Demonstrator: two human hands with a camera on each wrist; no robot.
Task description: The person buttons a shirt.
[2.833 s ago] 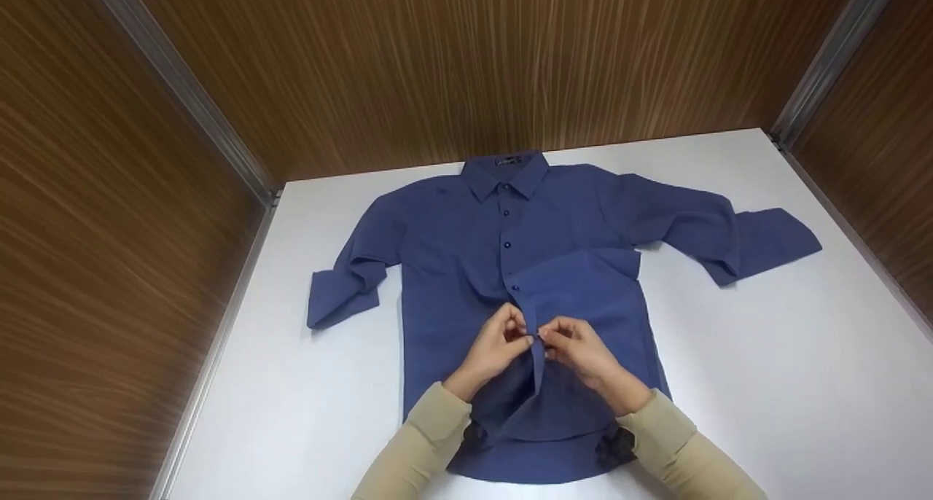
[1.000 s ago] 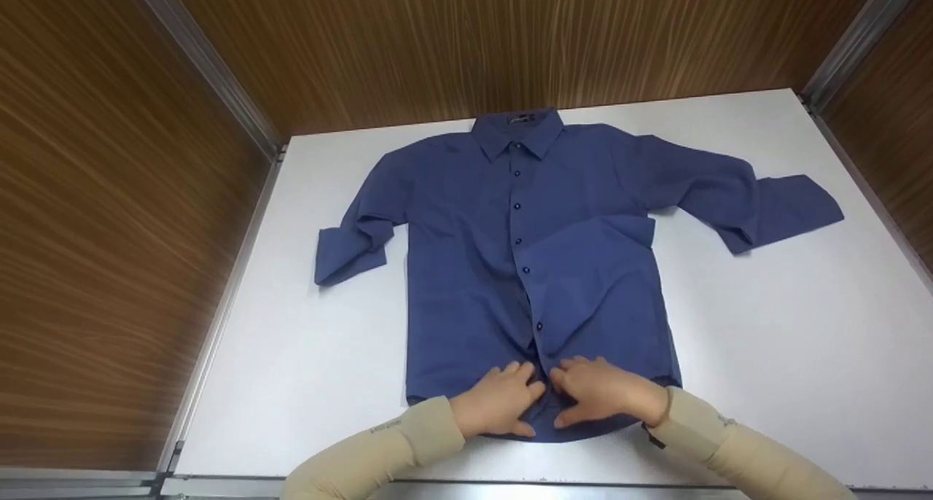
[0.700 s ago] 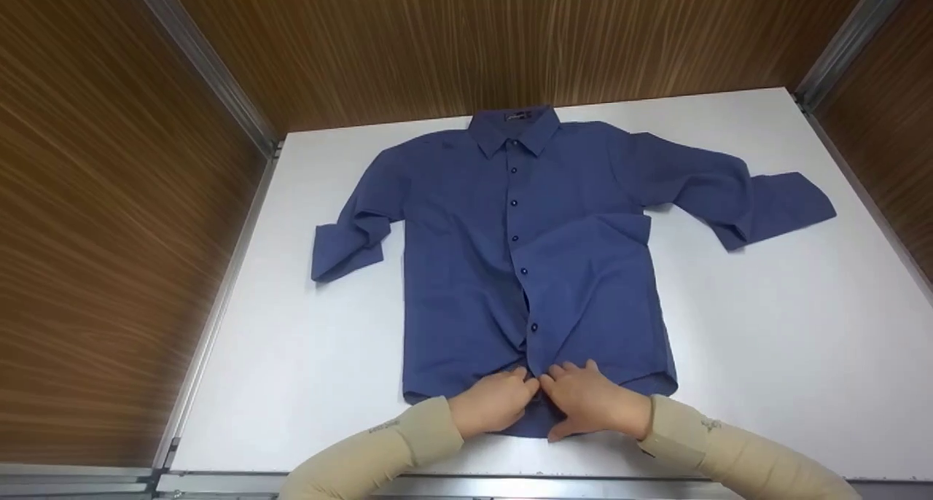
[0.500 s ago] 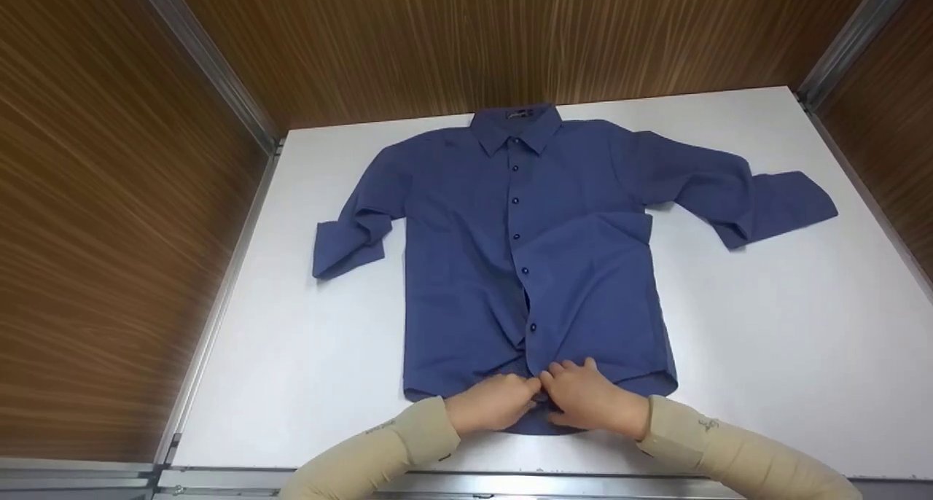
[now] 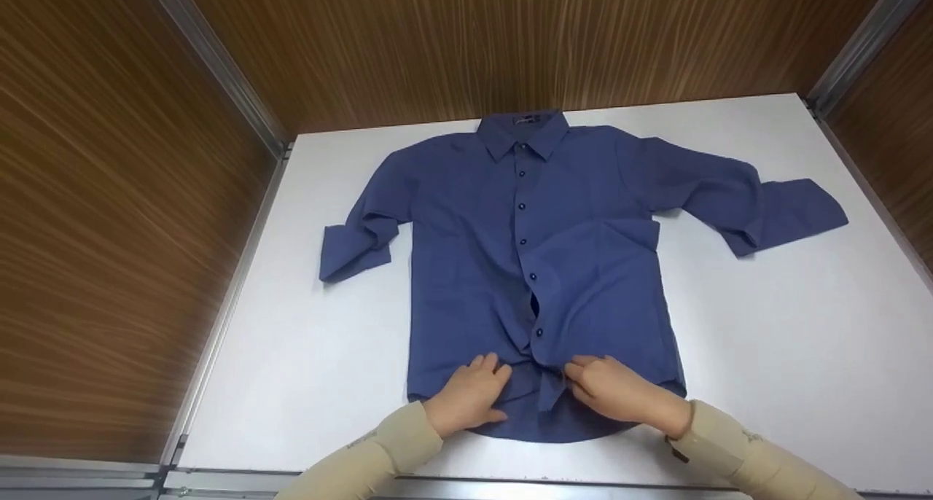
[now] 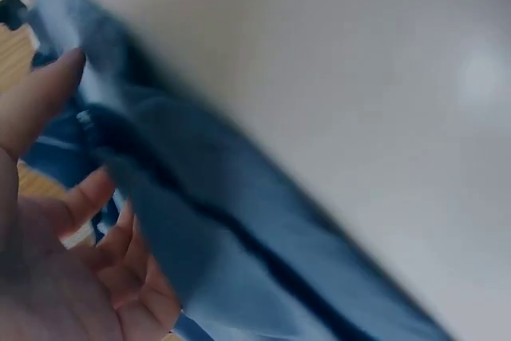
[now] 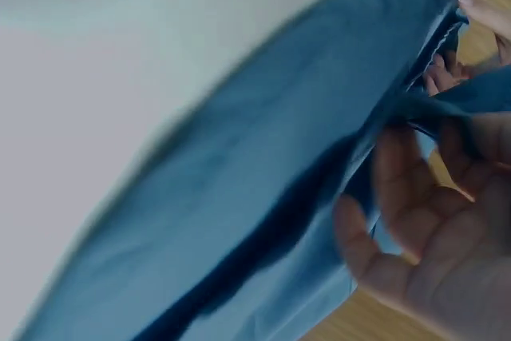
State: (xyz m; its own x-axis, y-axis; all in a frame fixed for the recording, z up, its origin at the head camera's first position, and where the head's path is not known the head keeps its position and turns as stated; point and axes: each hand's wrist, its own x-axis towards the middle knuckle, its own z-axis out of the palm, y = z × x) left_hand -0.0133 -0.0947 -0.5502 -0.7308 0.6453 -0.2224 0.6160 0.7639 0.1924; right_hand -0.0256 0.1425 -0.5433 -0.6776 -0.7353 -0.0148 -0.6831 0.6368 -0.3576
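Observation:
A blue button-up shirt [image 5: 466, 267] lies front up, its collar at the far side and its hem towards me. Several dark buttons run down the front placket, which gapes a little near the middle. My right hand [image 5: 619, 391] pinches the lower placket edge between thumb and fingers and lifts a flap of it; the right wrist view shows this fabric [image 7: 447, 105] between the fingers. My left hand [image 5: 468, 394] is at the lower hem on the other side. In the left wrist view its thumb and fingers [image 6: 148, 285] stand apart, beside the shirt cloth.
The shirt rests on a white table [image 5: 291, 383] with a metal front rail [image 5: 466, 485]. Wood-grain panels [image 5: 466, 41] rise behind and at both sides. One sleeve [image 5: 357, 248] is folded on the left; the other sleeve [image 5: 794, 216] stretches to the right.
Both hands have moved from the placket at mid-shirt down to the hem, where they came together. Since then my left hand has let go and moved left; my right hand has drawn slightly right.

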